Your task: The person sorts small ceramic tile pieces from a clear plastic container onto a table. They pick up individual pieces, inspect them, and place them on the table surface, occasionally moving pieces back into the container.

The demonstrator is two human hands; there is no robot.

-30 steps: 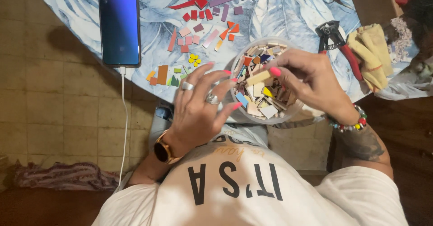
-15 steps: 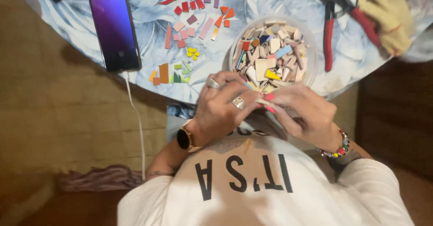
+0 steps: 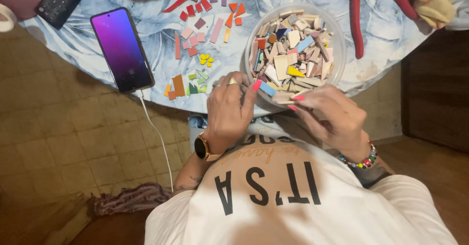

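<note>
At the bowl's (image 3: 337, 49) six o'clock rim, left hand (image 3: 229, 110) and right hand (image 3: 332, 118) pinch one pale tile piece (image 3: 283, 97), apparently for inspection.

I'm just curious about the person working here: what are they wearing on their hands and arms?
The left hand has rings on its fingers and a dark round watch on a gold-toned band. The right hand has a bracelet of many-coloured beads at the wrist. Fingernails are painted bright pink. Forearms are bare below a white short-sleeved shirt, with a tattoo on the left.
</note>
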